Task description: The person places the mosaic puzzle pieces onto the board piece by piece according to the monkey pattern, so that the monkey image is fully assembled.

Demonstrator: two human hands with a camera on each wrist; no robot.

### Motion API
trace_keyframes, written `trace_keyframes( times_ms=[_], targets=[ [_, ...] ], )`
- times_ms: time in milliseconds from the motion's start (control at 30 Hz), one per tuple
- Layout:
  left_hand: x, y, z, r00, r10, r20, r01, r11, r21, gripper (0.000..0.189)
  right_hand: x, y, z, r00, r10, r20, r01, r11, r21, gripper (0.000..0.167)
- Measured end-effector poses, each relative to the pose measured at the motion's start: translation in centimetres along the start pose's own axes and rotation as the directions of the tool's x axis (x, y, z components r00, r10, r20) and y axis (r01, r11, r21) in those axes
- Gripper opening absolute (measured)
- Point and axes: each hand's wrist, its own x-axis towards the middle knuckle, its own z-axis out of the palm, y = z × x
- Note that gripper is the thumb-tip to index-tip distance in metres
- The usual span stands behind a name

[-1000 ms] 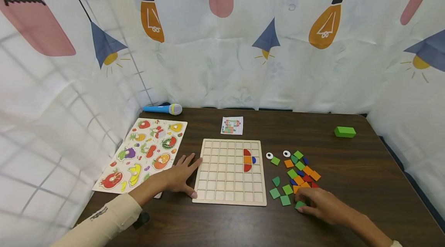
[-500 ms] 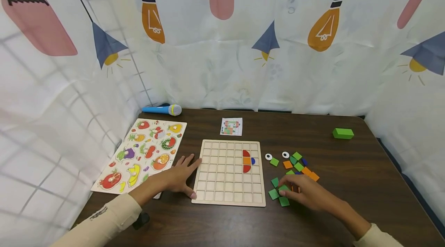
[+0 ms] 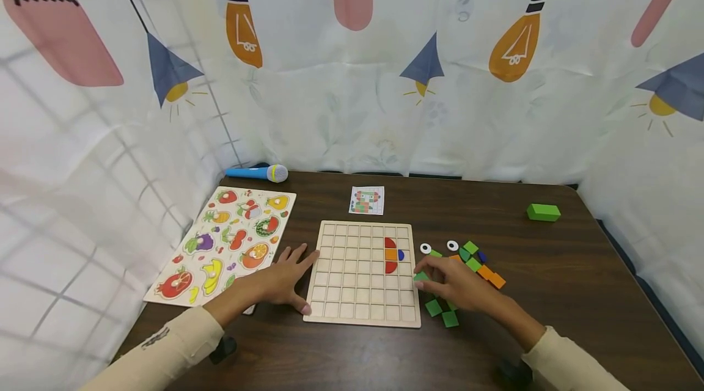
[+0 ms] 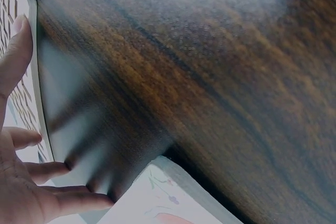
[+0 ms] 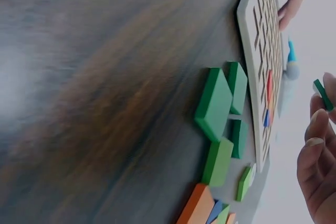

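My left hand (image 3: 283, 278) lies with fingers spread at the left edge of a wooden grid board (image 3: 352, 286), its thumb on the board's near corner. On the board's right side sit an orange square (image 3: 390, 255), two red rounded pieces (image 3: 390, 267) above and below it, and a blue half-circle (image 3: 401, 255). Between thumb and fingers, my right hand (image 3: 456, 281) pinches a green tile (image 3: 421, 277) beside the board's right edge. The right wrist view shows that tile (image 5: 322, 95) edge-on, raised above the table. Part of the loose pile is hidden under this hand.
Loose green tiles (image 3: 450, 319), orange tiles (image 3: 497, 280) and two white rings (image 3: 452, 246) lie right of the board. A printed pattern card (image 3: 366, 200) lies behind it. A fruit puzzle board (image 3: 225, 247), blue toy microphone (image 3: 255, 173) and green block (image 3: 543, 212) are farther out.
My right hand has moved left and away from me, from the near side of the pile to the board's right edge, carrying the green tile. The left hand stays in place.
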Motion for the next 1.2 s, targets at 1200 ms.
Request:
trace_keyframes(
  times_ms=[1200],
  targets=[
    [0.3, 0.1, 0.1, 1.0, -0.017, 0.015, 0.016, 0.999, 0.035, 0.115, 8.0, -0.6, 3.8, 0.997, 0.081, 0.01, -0.081, 0.996, 0.04, 0.023]
  ],
)
